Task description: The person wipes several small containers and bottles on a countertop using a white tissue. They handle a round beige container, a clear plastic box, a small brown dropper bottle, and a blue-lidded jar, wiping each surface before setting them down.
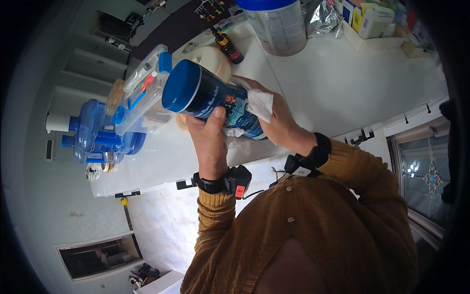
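Note:
A dark blue canister with a blue lid point(209, 97) is tilted above the white counter, its lid towards the upper left. My left hand point(207, 136) grips its near side just below the lid, thumb on the printed wall. Near the canister's other end, my right hand point(275, 117) presses a folded white tissue or cloth point(260, 104) against its surface; the fingers behind it are partly hidden. More crumpled white material point(235, 132) shows under the canister, beside my left hand.
Behind the canister stand a cream rounded container point(211, 60), a dark dropper bottle point(230, 47) and a large blue-lidded tub point(277, 29). To the left are clear plastic boxes point(145, 99) and blue water jugs point(95, 128). A white tray point(371, 43) holds small boxes at the upper right.

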{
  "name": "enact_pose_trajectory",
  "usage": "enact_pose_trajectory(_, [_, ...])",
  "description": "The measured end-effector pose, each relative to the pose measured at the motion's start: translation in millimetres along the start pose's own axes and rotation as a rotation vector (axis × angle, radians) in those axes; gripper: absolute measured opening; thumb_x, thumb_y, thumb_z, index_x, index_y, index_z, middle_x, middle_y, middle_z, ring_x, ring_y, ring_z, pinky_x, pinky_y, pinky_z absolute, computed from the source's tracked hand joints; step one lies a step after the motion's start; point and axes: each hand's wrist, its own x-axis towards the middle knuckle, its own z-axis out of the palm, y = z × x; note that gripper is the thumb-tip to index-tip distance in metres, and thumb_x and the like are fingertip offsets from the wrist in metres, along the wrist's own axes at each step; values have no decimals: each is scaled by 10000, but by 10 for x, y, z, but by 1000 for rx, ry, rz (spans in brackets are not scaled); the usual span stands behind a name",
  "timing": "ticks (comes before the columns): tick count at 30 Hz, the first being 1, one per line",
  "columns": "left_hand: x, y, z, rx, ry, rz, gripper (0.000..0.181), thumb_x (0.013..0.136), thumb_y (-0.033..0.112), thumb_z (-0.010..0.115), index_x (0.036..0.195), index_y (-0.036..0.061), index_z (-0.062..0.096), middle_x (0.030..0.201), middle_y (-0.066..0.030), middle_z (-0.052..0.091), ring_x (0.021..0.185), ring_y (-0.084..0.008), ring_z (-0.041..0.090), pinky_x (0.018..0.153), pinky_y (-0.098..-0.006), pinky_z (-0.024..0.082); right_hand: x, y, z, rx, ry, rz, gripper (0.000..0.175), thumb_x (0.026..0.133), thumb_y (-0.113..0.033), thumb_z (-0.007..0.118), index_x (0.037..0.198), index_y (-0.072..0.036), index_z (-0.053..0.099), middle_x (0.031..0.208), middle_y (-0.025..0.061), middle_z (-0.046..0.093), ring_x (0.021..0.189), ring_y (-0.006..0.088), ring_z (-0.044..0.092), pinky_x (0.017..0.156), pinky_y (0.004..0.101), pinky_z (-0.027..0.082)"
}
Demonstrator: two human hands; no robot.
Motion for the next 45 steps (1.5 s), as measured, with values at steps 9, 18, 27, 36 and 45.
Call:
enact_pose_trajectory(9, [3,-35,-55,44,84,34,509,793,230,657,1191,1,437,1096,-88,553,987,-159,543,893,-291,416,-69,-108,93,-205,74,-444,603,911,-298,462,1382,-3,227,1353,270,332,1232,428,378,1025,447,337])
enact_pose_trajectory(18, [-149,-43,-57,-44,-204,20,653,716,338,745,1188,-9,457,1082,-66,581,957,-145,569,860,-281,447,705,-460,-1,371,20,-244,308,909,-320,451,1016,-50,555,1007,132,615,843,232,624,768,336,484])
enact_pose_trajectory(27, [-89,145,49,99,-136,70,656,792,264,696,1285,-13,364,1199,-112,509,1076,-192,513,910,-316,420,772,-309,28,177,170,-356,226,932,-199,400,991,-55,564,933,108,611,796,229,628,718,331,498])
enact_pose_trajectory(36, [-143,275,14,137,-44,44,793,661,282,794,1280,0,385,1189,-104,526,1043,-220,545,916,-330,425,381,-328,148,160,33,-263,417,861,-226,541,1240,-66,477,1079,115,610,899,257,624,776,336,499])
enact_pose_trajectory(45, [-111,244,-86,-92,47,125,944,630,509,749,1321,10,344,1168,-177,539,1081,-257,537,920,-354,449,-20,-90,81,-2,-45,-22,418,843,-161,554,1238,-47,476,974,144,640,831,288,638,707,340,513])
